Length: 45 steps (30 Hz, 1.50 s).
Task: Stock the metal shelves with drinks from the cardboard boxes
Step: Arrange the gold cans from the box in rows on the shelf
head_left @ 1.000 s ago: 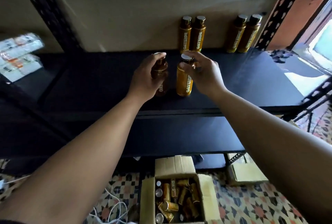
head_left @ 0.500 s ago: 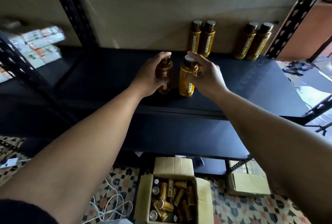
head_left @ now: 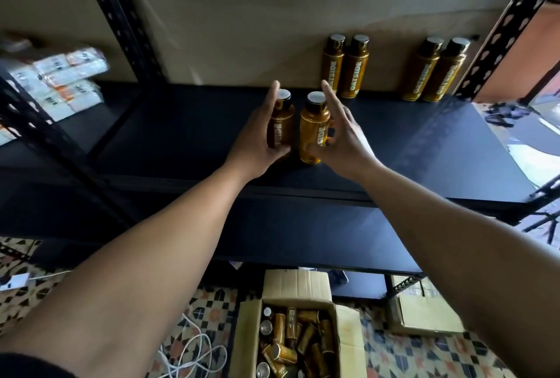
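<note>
Head view showed the left hand [head_left: 257, 138] and right hand [head_left: 345, 141] had opened flat against two bottles [head_left: 312, 132]. The pair seemed shelved.

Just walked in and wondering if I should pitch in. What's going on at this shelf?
A person is stocking the dark metal shelf with golden-brown bottles. The left hand and right hand, fingers straight, flank two upright bottles near the shelf's front: the left bottle and the right bottle. Four more bottles stand in two pairs along the back wall. The open cardboard box on the floor holds many more.
</note>
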{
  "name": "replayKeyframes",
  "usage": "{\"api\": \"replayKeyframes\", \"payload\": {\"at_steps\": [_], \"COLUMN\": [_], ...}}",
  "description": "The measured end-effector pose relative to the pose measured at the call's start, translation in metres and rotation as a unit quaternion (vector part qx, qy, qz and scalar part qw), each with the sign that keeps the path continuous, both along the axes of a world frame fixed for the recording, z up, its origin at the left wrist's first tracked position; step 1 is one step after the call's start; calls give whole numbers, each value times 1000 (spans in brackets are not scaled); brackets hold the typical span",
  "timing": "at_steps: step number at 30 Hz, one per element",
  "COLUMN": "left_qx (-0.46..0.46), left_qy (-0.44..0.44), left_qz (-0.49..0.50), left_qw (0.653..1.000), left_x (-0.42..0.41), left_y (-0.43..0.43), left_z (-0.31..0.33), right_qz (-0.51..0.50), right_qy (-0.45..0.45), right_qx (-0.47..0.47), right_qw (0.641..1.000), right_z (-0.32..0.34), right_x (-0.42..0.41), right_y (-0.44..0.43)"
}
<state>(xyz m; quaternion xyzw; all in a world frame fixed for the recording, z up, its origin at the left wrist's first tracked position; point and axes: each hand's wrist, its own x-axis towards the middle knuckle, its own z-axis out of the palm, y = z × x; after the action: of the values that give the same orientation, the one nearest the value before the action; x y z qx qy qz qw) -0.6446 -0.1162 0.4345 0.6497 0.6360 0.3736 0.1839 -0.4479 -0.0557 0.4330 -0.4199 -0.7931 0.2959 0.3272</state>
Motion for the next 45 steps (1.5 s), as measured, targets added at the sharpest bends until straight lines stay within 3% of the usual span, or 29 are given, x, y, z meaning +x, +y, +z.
{"api": "replayKeyframes", "payload": {"at_steps": [5,16,26,45], "left_qx": [-14,36,47,36], "left_qy": [-83,45,68,120], "left_qz": [51,46,18,122], "left_qw": [995,997,996,985], "left_x": [3,-39,-80,-127], "left_y": [-7,26,95,191], "left_z": [-30,-37,-47,-47], "right_qz": [-40,-76,-105,-95], "right_qy": [60,24,-2,9], "right_qx": [-47,-3,23,50], "right_qw": [996,997,994,994], "right_z": [-43,-47,-55,-56], "right_x": [-8,-61,-97,-161], "right_y": [-13,12,76,181]}}
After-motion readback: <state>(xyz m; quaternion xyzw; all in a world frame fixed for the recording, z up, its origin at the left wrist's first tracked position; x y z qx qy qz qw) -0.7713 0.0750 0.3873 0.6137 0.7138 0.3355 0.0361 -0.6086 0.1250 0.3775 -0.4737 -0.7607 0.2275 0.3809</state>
